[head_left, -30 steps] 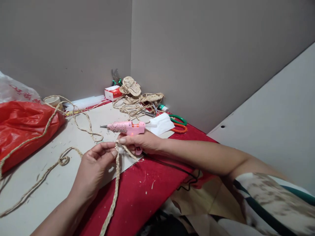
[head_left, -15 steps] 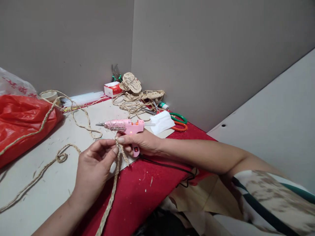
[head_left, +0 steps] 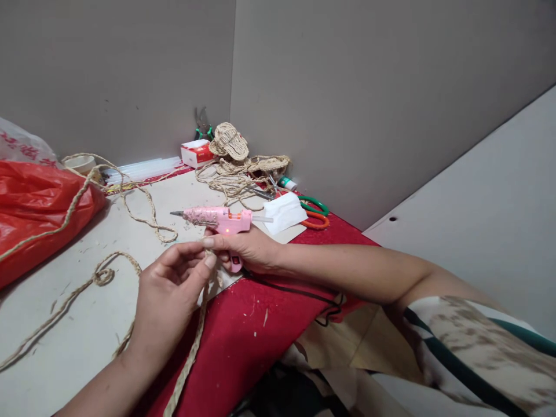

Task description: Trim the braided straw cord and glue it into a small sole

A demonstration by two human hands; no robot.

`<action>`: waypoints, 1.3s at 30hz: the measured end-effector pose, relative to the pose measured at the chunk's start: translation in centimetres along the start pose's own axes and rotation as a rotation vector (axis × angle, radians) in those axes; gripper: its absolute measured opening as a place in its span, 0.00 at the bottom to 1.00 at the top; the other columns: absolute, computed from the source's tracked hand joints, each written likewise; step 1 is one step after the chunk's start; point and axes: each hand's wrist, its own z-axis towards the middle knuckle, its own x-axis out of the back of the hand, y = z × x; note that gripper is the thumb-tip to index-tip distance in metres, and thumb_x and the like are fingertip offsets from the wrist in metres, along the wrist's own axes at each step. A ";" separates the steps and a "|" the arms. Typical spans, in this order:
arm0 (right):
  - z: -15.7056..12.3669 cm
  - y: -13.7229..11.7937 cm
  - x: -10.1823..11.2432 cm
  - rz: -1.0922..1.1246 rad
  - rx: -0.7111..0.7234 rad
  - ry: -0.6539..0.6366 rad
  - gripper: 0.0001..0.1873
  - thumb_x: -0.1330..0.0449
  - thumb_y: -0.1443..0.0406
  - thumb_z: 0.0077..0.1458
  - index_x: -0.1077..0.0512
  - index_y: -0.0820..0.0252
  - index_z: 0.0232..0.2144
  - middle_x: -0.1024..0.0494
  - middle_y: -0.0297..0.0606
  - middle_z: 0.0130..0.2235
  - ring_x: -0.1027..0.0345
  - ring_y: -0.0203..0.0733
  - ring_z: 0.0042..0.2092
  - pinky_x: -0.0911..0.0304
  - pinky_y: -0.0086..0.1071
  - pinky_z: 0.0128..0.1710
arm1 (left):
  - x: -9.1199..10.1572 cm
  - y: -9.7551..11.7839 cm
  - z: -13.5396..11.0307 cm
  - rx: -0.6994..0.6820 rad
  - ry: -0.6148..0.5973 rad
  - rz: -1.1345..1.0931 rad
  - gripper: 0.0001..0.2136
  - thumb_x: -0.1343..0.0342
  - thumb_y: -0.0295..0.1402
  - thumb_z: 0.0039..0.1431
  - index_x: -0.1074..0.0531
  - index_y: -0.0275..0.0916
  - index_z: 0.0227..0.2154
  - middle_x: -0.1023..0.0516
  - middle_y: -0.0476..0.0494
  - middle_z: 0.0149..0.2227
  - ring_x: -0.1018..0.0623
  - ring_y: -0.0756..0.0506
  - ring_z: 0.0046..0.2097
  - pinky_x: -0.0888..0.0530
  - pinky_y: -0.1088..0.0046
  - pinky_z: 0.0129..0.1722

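Observation:
My left hand (head_left: 167, 289) pinches a braided straw cord (head_left: 196, 341) between thumb and fingers. From there the cord hangs down over the table edge toward the bottom of the view. In my right hand (head_left: 243, 249) is a pink hot glue gun (head_left: 208, 216), its metal nozzle pointing left and a clear glue stick (head_left: 263, 219) sticking out behind. The right thumb and fingertips also meet the top of the cord, beside the left fingertips. A short end of the braid hangs just right of the pinch, partly blurred.
A red plastic bag (head_left: 39, 214) lies at the left. At the back are glue sticks (head_left: 147, 169), a small red-and-white box (head_left: 196, 154), pliers (head_left: 203, 124), a coiled straw piece (head_left: 230, 142) and loose cord. White paper (head_left: 284, 211) and scissors (head_left: 316, 220) lie right. A black cable (head_left: 291, 288) runs off the table.
The short braid end has swung inward and shows less clearly. The glue gun has tilted slightly in the right hand. A bit of cord now shows beside the left wrist; the view has shifted slightly.

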 end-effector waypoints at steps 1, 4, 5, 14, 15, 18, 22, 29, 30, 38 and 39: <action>0.0 0.0 0.0 0.003 0.000 0.000 0.17 0.34 0.56 0.48 0.36 0.61 0.27 0.38 0.25 0.18 0.45 0.27 0.17 0.50 0.21 0.13 | 0.0 -0.2 0.0 -0.013 -0.013 -0.005 0.12 0.35 0.36 0.49 0.24 0.37 0.36 0.19 0.45 0.33 0.21 0.47 0.34 0.26 0.73 0.38; 0.0 0.0 -0.2 0.004 -0.013 -0.004 0.17 0.34 0.56 0.48 0.36 0.61 0.27 0.38 0.25 0.18 0.46 0.27 0.17 0.51 0.21 0.13 | -0.1 -0.8 0.0 -0.053 -0.030 0.012 0.11 0.36 0.35 0.51 0.25 0.39 0.37 0.19 0.46 0.33 0.21 0.48 0.34 0.26 0.74 0.37; 0.0 -0.1 -0.2 0.005 -0.014 -0.007 0.17 0.34 0.56 0.48 0.36 0.61 0.27 0.38 0.25 0.18 0.46 0.27 0.17 0.50 0.21 0.13 | -0.1 -0.8 -0.1 -0.060 -0.028 0.026 0.10 0.37 0.34 0.52 0.25 0.39 0.37 0.19 0.46 0.33 0.21 0.48 0.35 0.26 0.75 0.37; -0.1 -0.8 -0.2 -0.082 -0.058 -0.016 0.18 0.34 0.54 0.47 0.33 0.63 0.27 0.38 0.26 0.18 0.45 0.27 0.17 0.49 0.21 0.12 | 0.2 -1.1 -0.1 -0.071 -0.025 0.059 0.09 0.40 0.35 0.55 0.26 0.40 0.38 0.19 0.45 0.37 0.21 0.48 0.39 0.27 0.75 0.41; -0.2 -0.8 -0.2 -0.092 -0.062 -0.011 0.19 0.34 0.54 0.46 0.33 0.63 0.27 0.38 0.26 0.18 0.45 0.27 0.17 0.49 0.21 0.12 | 0.3 -1.2 -0.2 -0.071 -0.027 0.067 0.09 0.40 0.35 0.55 0.26 0.40 0.38 0.19 0.45 0.37 0.21 0.48 0.39 0.27 0.75 0.41; -0.2 -1.0 -0.1 -0.110 -0.050 0.005 0.19 0.34 0.54 0.46 0.32 0.62 0.29 0.38 0.25 0.17 0.45 0.27 0.17 0.49 0.21 0.12 | 0.4 -1.4 -0.2 -0.057 -0.020 0.075 0.10 0.39 0.35 0.55 0.28 0.41 0.40 0.19 0.46 0.36 0.21 0.48 0.37 0.27 0.75 0.38; -0.1 -1.0 -0.1 -0.110 -0.034 -0.001 0.18 0.34 0.54 0.47 0.33 0.62 0.29 0.38 0.25 0.17 0.46 0.27 0.17 0.49 0.21 0.12 | 0.5 -1.2 -0.1 -0.012 -0.016 0.043 0.13 0.39 0.35 0.54 0.33 0.43 0.41 0.19 0.49 0.33 0.22 0.49 0.32 0.28 0.77 0.31; 0.2 -0.7 -0.2 -0.081 0.034 0.011 0.18 0.35 0.55 0.47 0.37 0.61 0.24 0.39 0.24 0.16 0.48 0.27 0.15 0.50 0.21 0.12 | 0.6 -1.6 -0.1 0.005 -0.121 0.117 0.10 0.39 0.35 0.53 0.37 0.42 0.32 0.25 0.52 0.25 0.27 0.51 0.26 0.34 0.79 0.26; 0.2 -0.7 -0.1 -0.077 0.044 0.023 0.19 0.34 0.55 0.46 0.37 0.61 0.23 0.40 0.24 0.15 0.48 0.27 0.15 0.50 0.22 0.13 | 0.6 -1.8 -0.1 0.004 -0.131 0.143 0.10 0.39 0.35 0.53 0.37 0.42 0.31 0.26 0.53 0.24 0.29 0.52 0.25 0.35 0.79 0.26; 0.4 -0.1 0.3 -0.082 0.091 0.101 0.17 0.34 0.58 0.45 0.38 0.59 0.24 0.41 0.23 0.15 0.51 0.27 0.15 0.54 0.24 0.13 | 0.4 -1.8 0.0 -0.016 -0.107 0.137 0.05 0.43 0.33 0.55 0.32 0.39 0.30 0.26 0.50 0.25 0.26 0.50 0.29 0.31 0.75 0.31; 0.2 -0.1 0.1 -0.060 0.102 0.120 0.18 0.33 0.58 0.45 0.39 0.59 0.24 0.41 0.23 0.15 0.52 0.27 0.15 0.55 0.24 0.13 | 0.3 -1.7 -0.2 0.020 -0.119 0.070 0.05 0.44 0.34 0.55 0.33 0.39 0.30 0.26 0.49 0.25 0.25 0.49 0.29 0.31 0.74 0.31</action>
